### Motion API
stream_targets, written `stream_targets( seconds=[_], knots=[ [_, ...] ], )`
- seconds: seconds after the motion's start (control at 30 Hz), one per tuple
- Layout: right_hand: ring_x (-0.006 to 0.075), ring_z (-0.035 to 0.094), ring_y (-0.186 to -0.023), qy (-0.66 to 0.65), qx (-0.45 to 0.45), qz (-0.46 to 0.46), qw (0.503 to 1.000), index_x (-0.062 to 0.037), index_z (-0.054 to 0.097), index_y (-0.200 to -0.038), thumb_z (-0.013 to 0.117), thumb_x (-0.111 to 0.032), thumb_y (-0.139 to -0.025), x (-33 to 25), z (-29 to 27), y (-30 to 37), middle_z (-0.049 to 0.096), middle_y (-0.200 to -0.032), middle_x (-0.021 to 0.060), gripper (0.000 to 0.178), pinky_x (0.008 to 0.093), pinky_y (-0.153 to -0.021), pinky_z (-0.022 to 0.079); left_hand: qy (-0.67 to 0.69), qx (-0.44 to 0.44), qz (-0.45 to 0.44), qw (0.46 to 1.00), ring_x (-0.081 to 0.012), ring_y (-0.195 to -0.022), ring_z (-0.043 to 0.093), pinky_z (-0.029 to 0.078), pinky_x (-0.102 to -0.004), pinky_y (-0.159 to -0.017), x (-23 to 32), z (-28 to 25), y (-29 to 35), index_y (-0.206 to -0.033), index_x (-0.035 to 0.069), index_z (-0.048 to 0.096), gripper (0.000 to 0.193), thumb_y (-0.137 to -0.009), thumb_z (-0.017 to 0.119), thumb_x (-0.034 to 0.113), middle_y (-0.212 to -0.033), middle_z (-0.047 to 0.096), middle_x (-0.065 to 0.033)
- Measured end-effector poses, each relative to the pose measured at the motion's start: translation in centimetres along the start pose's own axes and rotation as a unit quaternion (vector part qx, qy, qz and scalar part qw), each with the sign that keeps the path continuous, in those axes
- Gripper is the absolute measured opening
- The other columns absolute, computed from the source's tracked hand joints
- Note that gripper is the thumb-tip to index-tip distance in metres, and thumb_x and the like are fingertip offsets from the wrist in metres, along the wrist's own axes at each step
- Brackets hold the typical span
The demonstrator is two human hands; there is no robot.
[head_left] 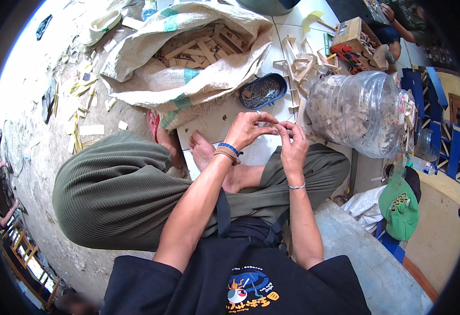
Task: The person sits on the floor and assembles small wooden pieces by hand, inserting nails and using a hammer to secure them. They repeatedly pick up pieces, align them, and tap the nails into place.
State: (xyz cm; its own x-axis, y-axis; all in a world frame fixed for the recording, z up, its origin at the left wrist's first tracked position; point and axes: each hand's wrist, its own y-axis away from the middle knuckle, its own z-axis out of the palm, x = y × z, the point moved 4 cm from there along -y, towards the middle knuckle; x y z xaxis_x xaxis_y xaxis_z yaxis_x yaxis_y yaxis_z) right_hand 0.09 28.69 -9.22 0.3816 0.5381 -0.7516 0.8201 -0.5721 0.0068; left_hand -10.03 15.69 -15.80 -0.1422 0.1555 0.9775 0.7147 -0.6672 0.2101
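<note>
My left hand and my right hand meet in front of me, above my crossed legs. Thumb and fingers of each are pinched together, fingertips nearly touching. Something tiny and pale seems to sit between them, too small to name. Just beyond my fingers stands a dark blue oval dish holding many thin metal nails. Past the dish, to the left, a white woven sack gapes wide, with short wooden strips inside. To the right lies a loose heap of small joined wooden pieces.
A large clear plastic water jug lies on its side at my right. Beyond it are a cardboard box of small pieces and another person's arm. A green cap rests at the right. Scraps litter the ground at left.
</note>
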Motion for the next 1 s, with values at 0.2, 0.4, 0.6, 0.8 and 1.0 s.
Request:
stream_targets(
  seconds=[0.2,0.4,0.6,0.8,1.0],
  knots=[
    [0.0257,0.067,-0.085,0.023,-0.010,-0.039,0.999,-0.0007,0.072,-0.105,0.069,-0.020,-0.104,-0.2,-0.1,-0.1,0.070,-0.097,0.0117,0.019,0.0374,-0.076,0.052,-0.005,-0.002,0.011,1.000,-0.0180,-0.090,0.074,0.056,-0.0354,-0.088,0.1,0.0,0.1,-0.111,0.011,0.083,0.037,-0.083,0.090,0.033,-0.096,0.081,-0.0067],
    [0.0317,0.067,-0.089,0.045,-0.014,-0.064,0.997,0.0005,0.069,-0.104,0.067,-0.019,-0.105,-0.8,0.0,0.0,0.068,-0.099,0.0146,0.019,0.0408,-0.079,0.052,0.011,-0.010,-0.003,1.000,-0.0180,-0.094,0.076,0.057,-0.0363,-0.093,0.2,0.0,0.1,-0.111,0.010,0.082,0.037,-0.085,0.089,0.034,-0.099,0.081,-0.0074],
    [0.0358,0.066,-0.092,0.092,-0.029,-0.102,0.990,0.0008,0.065,-0.107,0.063,-0.015,-0.106,-1.0,0.2,-0.1,0.065,-0.103,0.0167,0.016,0.0441,-0.081,0.052,-0.006,-0.011,-0.012,1.000,-0.0168,-0.094,0.076,0.057,-0.0361,-0.096,0.2,0.0,0.1,-0.111,0.009,0.082,0.036,-0.085,0.089,0.033,-0.100,0.081,-0.0071],
    [0.0403,0.066,-0.095,0.189,-0.028,-0.197,0.962,0.0011,0.058,-0.111,0.058,-0.009,-0.107,-1.6,0.8,0.6,0.063,-0.108,0.0185,0.011,0.0479,-0.080,0.054,-0.012,-0.012,-0.006,1.000,-0.0175,-0.091,0.075,0.057,-0.0360,-0.094,0.0,0.1,0.1,-0.110,0.010,0.083,0.033,-0.085,0.089,0.030,-0.098,0.081,-0.0076],
    [0.0420,0.066,-0.095,0.192,-0.041,-0.191,0.962,0.0011,0.056,-0.111,0.057,-0.008,-0.107,-1.6,1.0,0.8,0.062,-0.108,0.0197,0.010,0.0483,-0.078,0.054,-0.025,-0.011,-0.002,1.000,-0.0185,-0.089,0.075,0.057,-0.0363,-0.092,0.5,0.3,0.1,-0.109,0.012,0.083,0.028,-0.087,0.087,0.029,-0.095,0.081,-0.0075]
  ],
)
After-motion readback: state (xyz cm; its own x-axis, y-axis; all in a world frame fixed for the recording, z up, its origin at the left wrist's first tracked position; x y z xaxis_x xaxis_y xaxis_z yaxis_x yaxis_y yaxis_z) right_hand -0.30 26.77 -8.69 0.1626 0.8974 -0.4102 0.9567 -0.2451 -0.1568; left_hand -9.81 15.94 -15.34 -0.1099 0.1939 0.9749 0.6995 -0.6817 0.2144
